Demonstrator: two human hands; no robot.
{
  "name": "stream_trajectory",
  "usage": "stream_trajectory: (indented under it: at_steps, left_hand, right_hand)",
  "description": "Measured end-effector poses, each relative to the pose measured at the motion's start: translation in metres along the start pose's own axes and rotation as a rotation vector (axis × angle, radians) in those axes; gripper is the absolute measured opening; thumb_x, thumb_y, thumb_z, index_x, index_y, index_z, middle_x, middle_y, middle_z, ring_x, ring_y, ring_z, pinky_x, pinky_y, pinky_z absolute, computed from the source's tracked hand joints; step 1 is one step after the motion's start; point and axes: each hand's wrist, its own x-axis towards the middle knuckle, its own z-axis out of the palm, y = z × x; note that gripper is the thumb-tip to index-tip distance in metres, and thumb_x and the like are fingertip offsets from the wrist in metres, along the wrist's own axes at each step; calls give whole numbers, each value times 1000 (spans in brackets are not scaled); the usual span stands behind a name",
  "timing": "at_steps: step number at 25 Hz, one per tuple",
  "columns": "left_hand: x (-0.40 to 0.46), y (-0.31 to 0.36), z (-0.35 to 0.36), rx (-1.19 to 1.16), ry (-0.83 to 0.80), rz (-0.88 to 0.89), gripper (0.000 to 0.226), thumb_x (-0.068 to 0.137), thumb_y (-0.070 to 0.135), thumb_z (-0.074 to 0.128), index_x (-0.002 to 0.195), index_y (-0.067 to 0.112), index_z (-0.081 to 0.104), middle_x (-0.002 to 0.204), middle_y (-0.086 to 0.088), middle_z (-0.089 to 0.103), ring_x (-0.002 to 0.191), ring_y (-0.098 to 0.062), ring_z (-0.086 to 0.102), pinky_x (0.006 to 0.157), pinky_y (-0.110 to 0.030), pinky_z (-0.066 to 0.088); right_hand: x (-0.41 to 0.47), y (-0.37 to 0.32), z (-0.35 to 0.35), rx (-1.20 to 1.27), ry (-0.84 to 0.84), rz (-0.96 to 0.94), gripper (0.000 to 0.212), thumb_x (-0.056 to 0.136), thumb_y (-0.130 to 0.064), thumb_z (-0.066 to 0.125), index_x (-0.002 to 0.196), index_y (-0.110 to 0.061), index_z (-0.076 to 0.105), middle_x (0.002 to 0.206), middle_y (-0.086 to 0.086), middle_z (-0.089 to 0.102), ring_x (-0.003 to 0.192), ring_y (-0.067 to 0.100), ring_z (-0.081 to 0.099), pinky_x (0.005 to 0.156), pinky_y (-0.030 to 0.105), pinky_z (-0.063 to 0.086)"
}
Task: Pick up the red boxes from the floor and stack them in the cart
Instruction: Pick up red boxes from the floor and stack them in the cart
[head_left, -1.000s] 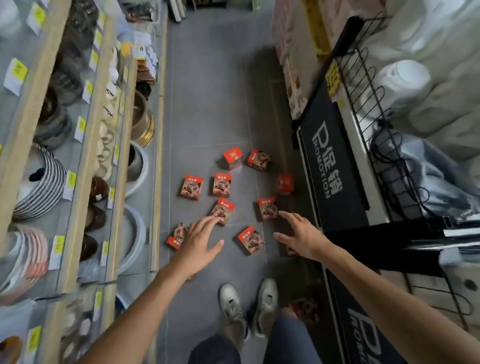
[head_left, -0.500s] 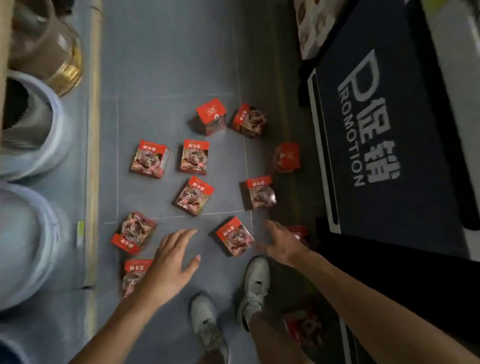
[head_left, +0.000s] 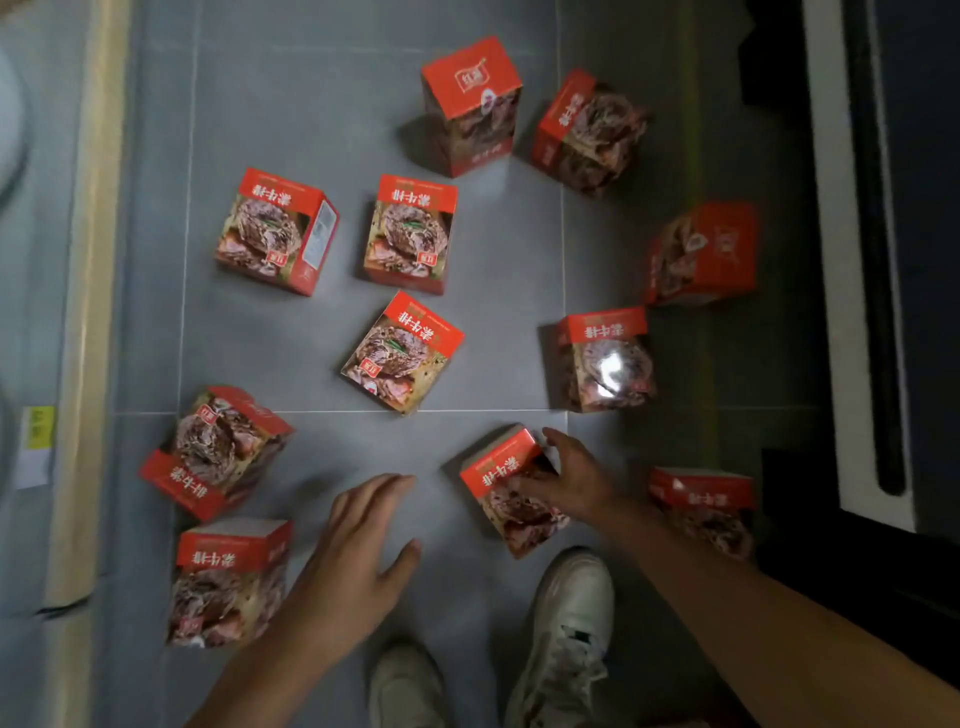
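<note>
From my feed, a shelf edge (head_left: 88, 312) runs down the far left. Red boxes (head_left: 402, 353) lie scattered over the grey tiled floor (head_left: 311, 104), two of them stacked close at lower left. My left hand (head_left: 353, 556) hangs flat with fingers spread, holding nothing, above bare tile. Right of it, my right hand (head_left: 571, 480) curls over the nearest box (head_left: 511, 488), gripping its top. White shoes (head_left: 566, 634) stand below

Bare grey floor (head_left: 332, 457) lies open between the scattered red boxes (head_left: 402, 351); a dark display base (head_left: 883, 260) walls off the right side.
</note>
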Motion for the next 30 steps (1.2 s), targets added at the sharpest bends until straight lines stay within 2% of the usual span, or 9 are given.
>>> stream_trajectory:
  at_steps: [1, 3, 5, 8, 14, 18, 21, 24, 30]
  left_hand:
    - [2, -7, 9, -3, -2, -12, 67, 87, 54, 43, 147, 26, 41, 147, 12, 42, 139, -9, 36, 110, -7, 11]
    - [6, -20, 25, -10, -6, -25, 67, 87, 56, 42, 148, 28, 40, 147, 14, 40, 139, -7, 33, 110, -10, 16]
    - [8, -28, 39, -30, -14, -33, 68, 87, 56, 42, 149, 29, 39, 148, 15, 39, 140, -6, 31, 111, -15, 20]
    - [11, -35, 52, -43, -22, -56, 68, 86, 57, 41, 149, 31, 37, 148, 16, 38, 141, -5, 29, 111, -21, 26]
    - [2, -30, 40, -60, -53, -104, 71, 84, 57, 41, 148, 28, 39, 148, 13, 39, 142, -6, 30, 112, -21, 24]
    - [5, -25, 17, -80, -67, -158, 77, 79, 58, 41, 148, 25, 40, 147, 11, 40, 141, -7, 32, 111, -15, 20]
    - [21, -24, 4, -102, -66, -226, 80, 77, 54, 54, 149, 21, 38, 148, 4, 41, 138, -16, 37, 111, -24, 28]
    - [55, -24, -2, -114, -35, -299, 83, 81, 31, 75, 150, 12, 34, 152, -8, 38, 141, -26, 35, 115, -36, 31]
    - [144, -32, 3, -95, 178, -529, 128, 59, 38, 93, 155, 3, 15, 157, -18, 25, 145, -32, 22, 116, -39, 24]
  right_hand:
    - [8, 4, 7, 18, 4, -12, 65, 71, -26, 94, 123, -23, 55, 122, -13, 61, 121, 14, 57, 93, 8, 44]
    - [23, 16, 22, 50, 44, -48, 70, 58, -39, 99, 115, -29, 58, 115, -13, 65, 116, 11, 62, 97, 24, 53]
    - [28, 24, 35, 51, 74, -72, 89, 52, -54, 97, 129, -33, 56, 131, -5, 58, 124, 15, 54, 109, 40, 47]
    - [35, 39, 47, 77, 106, -98, 106, 50, -75, 88, 141, -34, 51, 143, -5, 50, 133, 22, 49, 111, 47, 45]
    - [0, 29, 51, 161, 112, -64, 109, 56, -43, 97, 149, -36, 41, 136, -9, 56, 124, 11, 56, 106, 45, 51]
    - [-20, 19, 35, 72, 191, -89, 125, 47, -49, 97, 152, -33, 32, 139, -9, 43, 129, 12, 45, 110, 44, 45]
    - [-34, 3, 8, 56, 205, -135, 117, 50, -46, 99, 147, -33, 35, 131, -15, 40, 122, 5, 42, 107, 40, 45]
    - [-37, -7, -16, 70, 213, -178, 118, 50, -48, 98, 148, -35, 34, 134, -18, 41, 129, 7, 44, 110, 43, 45]
    - [-25, -14, -40, 200, 187, -187, 130, 37, -75, 87, 149, -42, 30, 144, -14, 51, 133, 10, 50, 111, 50, 46]
